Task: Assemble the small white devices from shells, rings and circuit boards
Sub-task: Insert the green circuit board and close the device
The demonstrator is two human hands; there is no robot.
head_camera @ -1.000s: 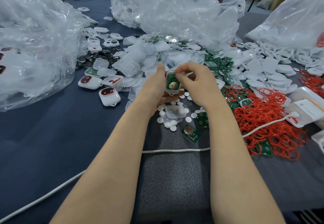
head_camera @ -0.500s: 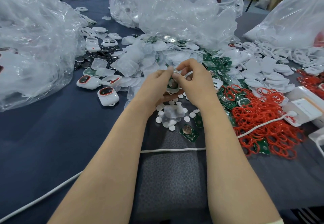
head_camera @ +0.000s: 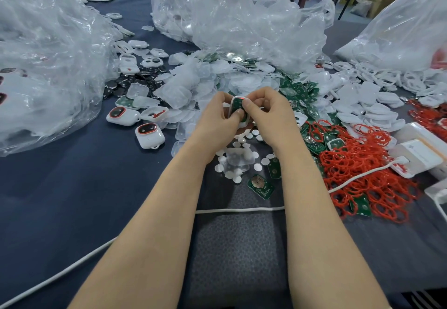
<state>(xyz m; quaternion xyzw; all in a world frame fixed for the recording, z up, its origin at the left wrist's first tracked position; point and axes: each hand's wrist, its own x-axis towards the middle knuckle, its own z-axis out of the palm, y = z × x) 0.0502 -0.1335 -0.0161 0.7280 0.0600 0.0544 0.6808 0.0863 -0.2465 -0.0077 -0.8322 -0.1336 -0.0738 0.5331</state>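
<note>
Now the left hand [head_camera: 217,118] and the right hand [head_camera: 268,115] hold one small white plastic shell [head_camera: 232,105] just above the dark blue tabletop [head_camera: 72,199] — each grip pinches it, thumbs pressing on the green circuit board [head_camera: 239,102] inside. Two finished white devices [head_camera: 150,134] lie to the left, so I think little is done. Lots is left — loose red rubber rings [head_camera: 362,170], green boards [head_camera: 300,91]. Big clear plastic bags [head_camera: 48,66] and a white cable [head_camera: 242,210] crowd the spot.

Your table [head_camera: 60,199], in dark blue cloth, carries clear plastic bags [head_camera: 43,66] left and behind, a heap of white shells [head_camera: 193,83] mid-table, green circuit boards [head_camera: 300,91] and red rings [head_camera: 367,168] right, two finished devices [head_camera: 150,134] left, and a white cable [head_camera: 239,210] nearest you.
</note>
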